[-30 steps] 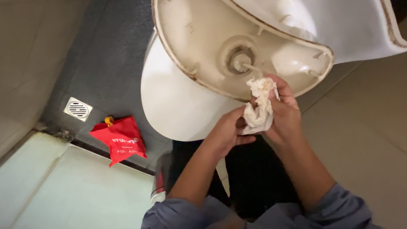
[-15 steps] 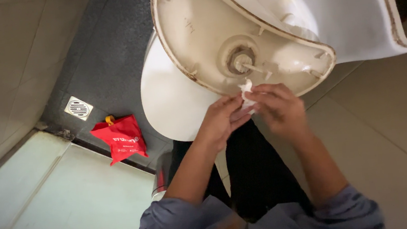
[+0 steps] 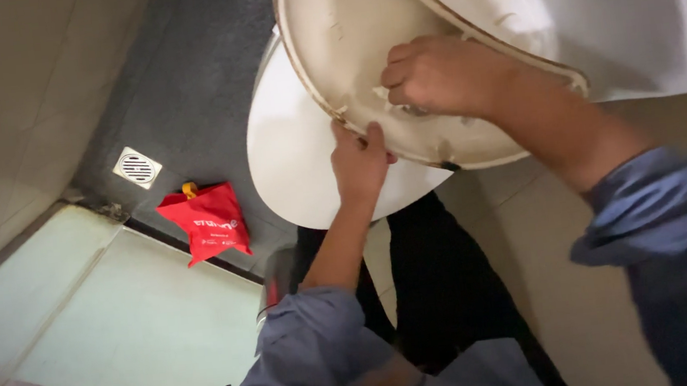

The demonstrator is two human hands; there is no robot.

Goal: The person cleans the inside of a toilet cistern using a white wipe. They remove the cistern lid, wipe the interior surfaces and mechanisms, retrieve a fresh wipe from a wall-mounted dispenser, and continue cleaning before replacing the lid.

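In the upper middle of the frame a cream-coloured toilet seat [image 3: 346, 42] with a brownish soiled edge is seen from its underside, and both of the person's hands are on it. The left hand [image 3: 360, 159], just below the centre of the seat, grips the seat's lower rim, its fingers curled over the edge and the thumb pressed against the underside. The right hand [image 3: 437, 75], a little higher and to the right, is clenched into a loose fist pressed against the seat's inner surface; whether anything is bunched inside that fist cannot be told. Behind the seat, a white toilet lid [image 3: 294, 156] shows at centre, and the white bowl [image 3: 620, 15] fills the upper right. Both forearms emerge from blue sleeves [image 3: 666, 229]. On the dark floor at left lies a red pouch [image 3: 208, 223], with a square floor drain [image 3: 137, 167] just above it.
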